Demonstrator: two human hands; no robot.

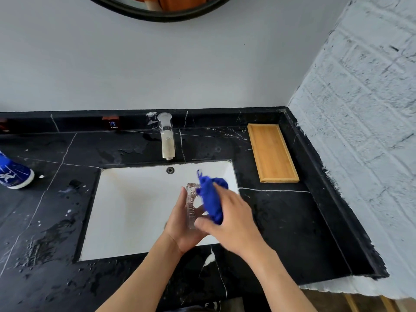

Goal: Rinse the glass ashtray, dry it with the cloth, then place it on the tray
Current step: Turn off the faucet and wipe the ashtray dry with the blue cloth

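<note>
Black marble counter (pixel 281 221); hands rub ribbed glass ashtray (pixel 191 206) with crumpled cloth (pixel 211 197).

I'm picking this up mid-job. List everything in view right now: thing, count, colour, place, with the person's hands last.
glass ashtray: one, clear, on edge over the sink, in the left grip
cloth: one, blue, bunched against the ashtray, in the right grip
tray: one, light wood, on the counter right of the sink, nothing on it
sink: one, white, set into the counter
faucet: one, silver, behind the sink, no water visible
counter: one, black with white veins, wet patches on the left
bottle: one, blue and white, far left edge, partly cut off
mirror: one, black round frame, on the wall above
left hand: holds the ashtray
right hand: holds the cloth
</note>
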